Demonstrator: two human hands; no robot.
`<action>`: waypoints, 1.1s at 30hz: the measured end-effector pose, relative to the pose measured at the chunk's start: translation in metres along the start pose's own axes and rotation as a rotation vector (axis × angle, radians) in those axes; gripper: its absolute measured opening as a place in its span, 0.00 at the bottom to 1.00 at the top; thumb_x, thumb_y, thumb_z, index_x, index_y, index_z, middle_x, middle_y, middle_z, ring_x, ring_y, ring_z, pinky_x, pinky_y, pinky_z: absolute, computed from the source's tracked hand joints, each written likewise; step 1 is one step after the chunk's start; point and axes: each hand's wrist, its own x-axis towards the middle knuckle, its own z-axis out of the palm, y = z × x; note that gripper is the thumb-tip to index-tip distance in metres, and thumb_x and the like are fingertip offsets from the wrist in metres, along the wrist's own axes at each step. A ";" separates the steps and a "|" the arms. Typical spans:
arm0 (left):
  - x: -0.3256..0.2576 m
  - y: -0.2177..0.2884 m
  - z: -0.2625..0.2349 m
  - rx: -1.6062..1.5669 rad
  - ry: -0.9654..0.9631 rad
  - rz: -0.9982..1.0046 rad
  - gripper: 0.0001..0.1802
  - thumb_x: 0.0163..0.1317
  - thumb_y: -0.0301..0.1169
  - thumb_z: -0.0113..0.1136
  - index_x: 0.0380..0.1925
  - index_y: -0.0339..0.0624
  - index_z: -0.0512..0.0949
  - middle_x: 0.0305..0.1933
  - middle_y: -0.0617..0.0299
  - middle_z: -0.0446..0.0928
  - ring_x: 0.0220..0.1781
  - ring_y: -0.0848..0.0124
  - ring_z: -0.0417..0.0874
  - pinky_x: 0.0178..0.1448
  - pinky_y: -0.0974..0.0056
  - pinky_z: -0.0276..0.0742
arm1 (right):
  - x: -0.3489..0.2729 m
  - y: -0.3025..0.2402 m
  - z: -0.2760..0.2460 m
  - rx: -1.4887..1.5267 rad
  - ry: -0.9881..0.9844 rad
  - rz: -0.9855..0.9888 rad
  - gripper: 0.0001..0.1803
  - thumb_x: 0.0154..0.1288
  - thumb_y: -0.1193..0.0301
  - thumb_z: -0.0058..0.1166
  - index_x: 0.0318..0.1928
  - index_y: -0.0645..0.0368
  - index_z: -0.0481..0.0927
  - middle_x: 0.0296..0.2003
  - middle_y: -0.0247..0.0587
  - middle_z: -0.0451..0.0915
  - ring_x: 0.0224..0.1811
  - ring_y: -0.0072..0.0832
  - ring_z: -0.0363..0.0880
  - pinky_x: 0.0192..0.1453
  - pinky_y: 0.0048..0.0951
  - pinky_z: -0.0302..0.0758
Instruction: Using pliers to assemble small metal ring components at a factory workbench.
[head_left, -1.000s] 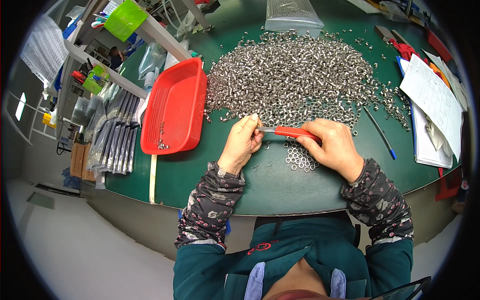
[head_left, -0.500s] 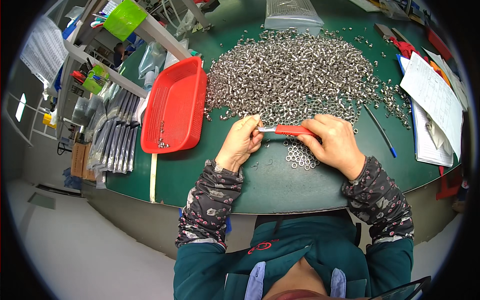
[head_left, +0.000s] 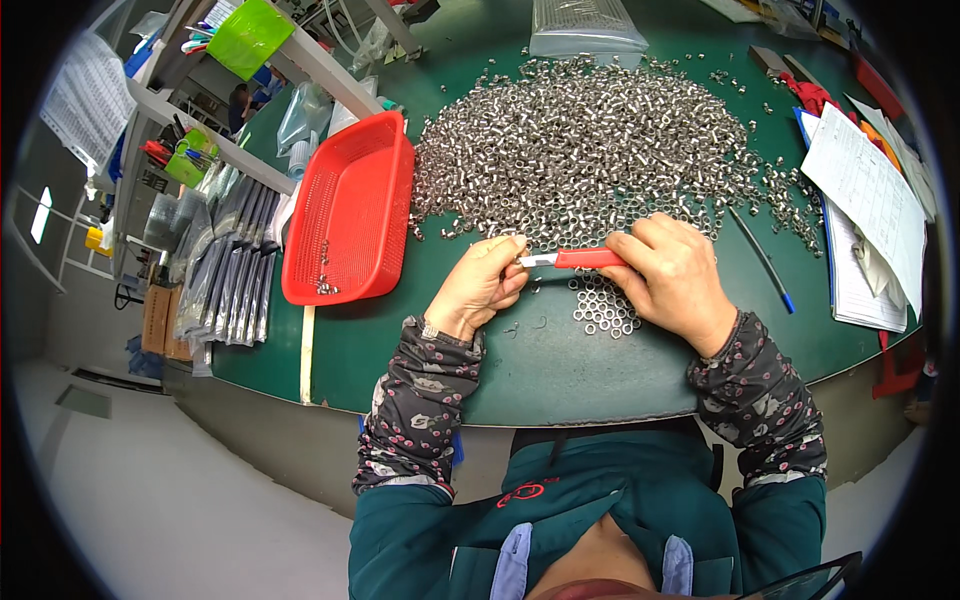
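My right hand [head_left: 672, 275] grips a red utility knife [head_left: 590, 258] by its handle, the short blade pointing left. The blade tip meets the fingertips of my left hand [head_left: 482, 284]. Those fingers are pinched round a small metal ring, mostly hidden by thumb and forefinger. Just beyond both hands spreads a large heap of small silvery metal rings [head_left: 590, 140]. A smaller group of rings [head_left: 604, 306] lies flat on the green table beneath my right hand. Thin dark shavings [head_left: 512, 328] lie on the table between my hands.
A red plastic basket [head_left: 345, 215] with a few metal pieces inside stands left of the heap. On the right lie a blue-capped pen [head_left: 765, 262] and papers on a clipboard [head_left: 868, 215]. A clear plastic bag [head_left: 585, 30] is at the back; packed bags [head_left: 230, 290] stand at far left.
Both hands and the knife have shifted very slightly to the right. The blade stays at the left fingertips.
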 end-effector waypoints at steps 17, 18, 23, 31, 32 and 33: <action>-0.003 0.005 0.003 0.163 -0.068 -0.122 0.19 0.64 0.38 0.45 0.14 0.45 0.63 0.10 0.68 0.60 0.08 0.84 0.51 0.10 0.77 0.44 | 0.003 0.000 -0.010 -0.126 0.021 -0.108 0.14 0.42 0.66 0.60 0.31 0.54 0.74 0.23 0.31 0.66 0.29 0.27 0.66 0.31 0.28 0.62; -0.004 0.005 0.003 0.162 -0.067 -0.123 0.19 0.64 0.38 0.45 0.14 0.45 0.63 0.10 0.68 0.60 0.08 0.84 0.51 0.10 0.77 0.44 | 0.003 -0.001 -0.010 -0.127 0.023 -0.117 0.14 0.42 0.66 0.60 0.31 0.54 0.74 0.23 0.31 0.66 0.30 0.27 0.66 0.31 0.28 0.62; -0.004 0.005 0.002 0.193 -0.081 -0.158 0.19 0.64 0.38 0.45 0.14 0.45 0.62 0.11 0.70 0.60 0.09 0.84 0.51 0.11 0.77 0.44 | 0.003 0.001 -0.009 -0.149 0.045 -0.133 0.14 0.41 0.66 0.60 0.31 0.54 0.74 0.24 0.31 0.66 0.30 0.27 0.66 0.31 0.28 0.62; -0.002 0.008 0.004 0.229 -0.104 -0.159 0.19 0.64 0.39 0.45 0.15 0.45 0.63 0.11 0.70 0.59 0.09 0.85 0.50 0.11 0.77 0.45 | 0.007 0.003 -0.009 -0.211 0.091 -0.191 0.13 0.42 0.66 0.58 0.31 0.54 0.74 0.22 0.30 0.64 0.28 0.26 0.65 0.29 0.27 0.61; -0.002 0.008 0.004 0.247 -0.106 -0.161 0.19 0.64 0.39 0.45 0.15 0.45 0.63 0.11 0.71 0.59 0.09 0.85 0.50 0.11 0.77 0.45 | 0.007 0.003 -0.008 -0.218 0.127 -0.207 0.13 0.42 0.66 0.58 0.31 0.54 0.74 0.22 0.30 0.64 0.28 0.26 0.65 0.29 0.27 0.61; -0.002 0.008 0.004 0.248 -0.104 -0.157 0.19 0.64 0.39 0.45 0.15 0.45 0.63 0.11 0.71 0.59 0.09 0.85 0.50 0.11 0.77 0.45 | 0.008 0.004 -0.008 -0.226 0.164 -0.225 0.13 0.42 0.66 0.58 0.31 0.54 0.74 0.22 0.30 0.64 0.27 0.26 0.64 0.29 0.27 0.61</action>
